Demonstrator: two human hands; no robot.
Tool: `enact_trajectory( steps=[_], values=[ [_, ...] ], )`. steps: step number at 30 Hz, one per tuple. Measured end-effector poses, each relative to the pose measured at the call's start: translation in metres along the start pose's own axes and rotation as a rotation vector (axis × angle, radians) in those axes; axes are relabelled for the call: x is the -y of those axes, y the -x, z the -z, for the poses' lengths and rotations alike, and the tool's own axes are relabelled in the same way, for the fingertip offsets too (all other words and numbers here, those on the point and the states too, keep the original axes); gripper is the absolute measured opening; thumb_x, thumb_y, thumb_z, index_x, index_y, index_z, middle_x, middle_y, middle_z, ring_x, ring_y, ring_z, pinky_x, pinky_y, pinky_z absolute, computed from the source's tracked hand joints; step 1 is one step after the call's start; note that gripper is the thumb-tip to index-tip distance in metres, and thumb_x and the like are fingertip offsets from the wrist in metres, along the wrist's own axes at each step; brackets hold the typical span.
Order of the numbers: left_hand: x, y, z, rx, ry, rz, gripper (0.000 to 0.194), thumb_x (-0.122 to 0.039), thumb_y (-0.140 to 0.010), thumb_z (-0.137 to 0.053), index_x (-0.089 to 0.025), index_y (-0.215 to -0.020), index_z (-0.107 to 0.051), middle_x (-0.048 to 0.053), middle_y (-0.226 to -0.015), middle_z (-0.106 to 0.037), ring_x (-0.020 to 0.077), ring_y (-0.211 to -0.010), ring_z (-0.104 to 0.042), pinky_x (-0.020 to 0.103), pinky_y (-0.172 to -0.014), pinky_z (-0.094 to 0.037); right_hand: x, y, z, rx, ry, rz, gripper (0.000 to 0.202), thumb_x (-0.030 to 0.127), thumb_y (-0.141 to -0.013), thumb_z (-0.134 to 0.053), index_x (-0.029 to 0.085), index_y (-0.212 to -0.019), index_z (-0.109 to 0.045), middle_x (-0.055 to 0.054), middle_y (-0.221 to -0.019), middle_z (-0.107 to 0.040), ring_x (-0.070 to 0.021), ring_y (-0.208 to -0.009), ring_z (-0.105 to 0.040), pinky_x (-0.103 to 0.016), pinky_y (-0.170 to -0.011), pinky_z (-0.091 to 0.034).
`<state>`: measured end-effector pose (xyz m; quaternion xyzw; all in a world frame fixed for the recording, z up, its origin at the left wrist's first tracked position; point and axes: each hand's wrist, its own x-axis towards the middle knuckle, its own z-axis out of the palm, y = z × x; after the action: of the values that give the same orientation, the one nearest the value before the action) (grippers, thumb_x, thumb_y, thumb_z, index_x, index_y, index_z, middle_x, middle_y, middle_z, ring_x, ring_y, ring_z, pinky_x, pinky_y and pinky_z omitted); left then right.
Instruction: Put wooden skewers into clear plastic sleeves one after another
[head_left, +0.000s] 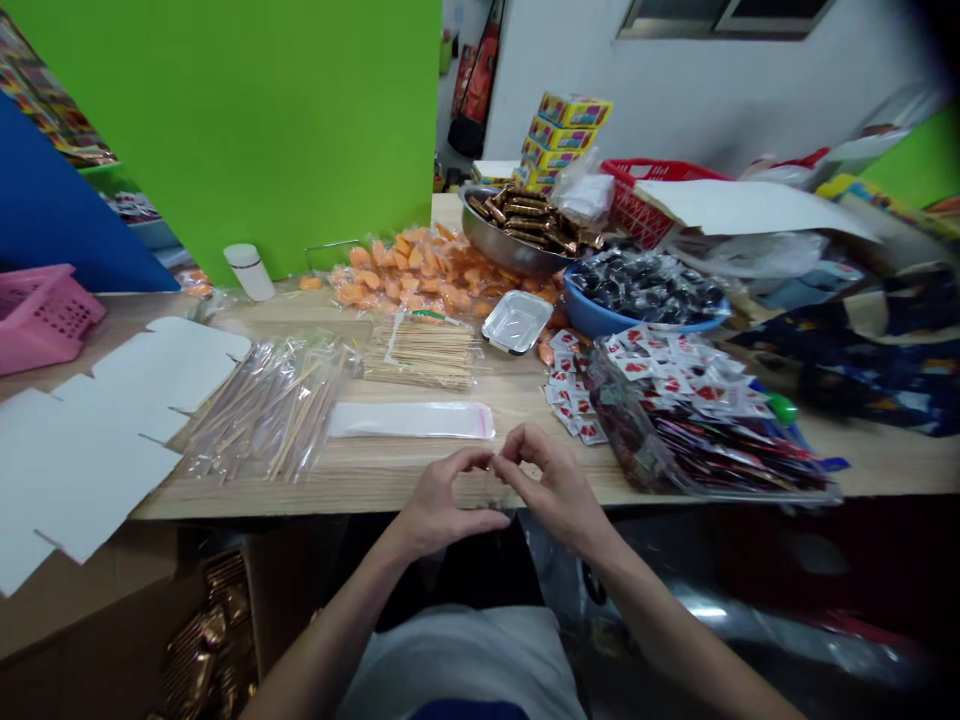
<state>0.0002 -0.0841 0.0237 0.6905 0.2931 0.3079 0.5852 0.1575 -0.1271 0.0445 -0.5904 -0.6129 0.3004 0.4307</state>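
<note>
Both hands meet at the table's front edge. My left hand [448, 508] has its thumb and fingers curved round a small clear item, too faint to make out. The fingertips of my right hand [541, 478] are pinched together at the top of it. Just beyond them lies a stack of clear plastic sleeves [412, 420]. Behind the sleeves is a bundle of thin wooden sticks [431, 350], with a foil tray [517, 321] to its right. Sticks in clear wrappers [270, 405] are spread on the left.
Orange wrapped pieces [412, 270] lie at the back. A steel bowl [510, 250] of brown packets, a blue bowl [637, 315] of dark packets and a clear tray [637, 450] of sachets stand right. White card [112, 430] and a pink basket [37, 325] are left.
</note>
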Motion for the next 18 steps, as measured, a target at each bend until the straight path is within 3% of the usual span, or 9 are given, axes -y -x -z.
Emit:
enact_trajectory(
  steps=[4,9,13,18],
  values=[
    [0.005,0.0,-0.005,0.013,0.169,0.088,0.021,-0.028,-0.078,-0.057,-0.012,-0.087,-0.066,0.007,-0.078,-0.068,0.0166,-0.074,-0.062,0.028,-0.074,-0.046,0.002,0.005,0.001,-0.082,0.24,0.161,0.011,0.017,-0.081,-0.051,0.021,-0.072,-0.046,0.001,-0.065,-0.051,-0.0146,-0.064,-0.049,-0.027,-0.061,-0.039],
    [0.008,0.0,-0.004,0.022,0.202,0.197,0.024,-0.032,-0.077,-0.058,-0.01,-0.076,-0.068,0.004,-0.059,-0.064,0.0115,-0.055,-0.055,0.022,-0.058,-0.042,-0.004,0.01,0.002,-0.035,0.276,0.236,0.01,0.013,-0.083,-0.048,0.02,-0.076,-0.05,-0.001,-0.07,-0.054,-0.0152,-0.068,-0.052,-0.027,-0.064,-0.041],
    [0.004,0.0,-0.005,0.053,0.142,0.182,0.024,-0.026,-0.079,-0.052,-0.011,-0.088,-0.069,0.001,-0.056,-0.06,0.0105,-0.052,-0.052,0.021,-0.057,-0.04,-0.009,0.014,-0.001,-0.055,0.359,0.338,0.009,0.013,-0.082,-0.05,0.019,-0.084,-0.057,-0.008,-0.094,-0.057,-0.0195,-0.088,-0.055,-0.033,-0.076,-0.044],
    [-0.002,0.001,-0.007,0.162,0.011,0.132,0.024,-0.018,-0.08,-0.045,-0.012,-0.077,-0.068,-0.001,-0.057,-0.056,0.0107,-0.056,-0.049,0.02,-0.057,-0.038,-0.012,0.02,-0.004,-0.061,0.483,0.393,0.01,0.01,-0.079,-0.052,0.017,-0.082,-0.058,-0.011,-0.095,-0.058,-0.0219,-0.089,-0.055,-0.037,-0.078,-0.043]
  ],
)
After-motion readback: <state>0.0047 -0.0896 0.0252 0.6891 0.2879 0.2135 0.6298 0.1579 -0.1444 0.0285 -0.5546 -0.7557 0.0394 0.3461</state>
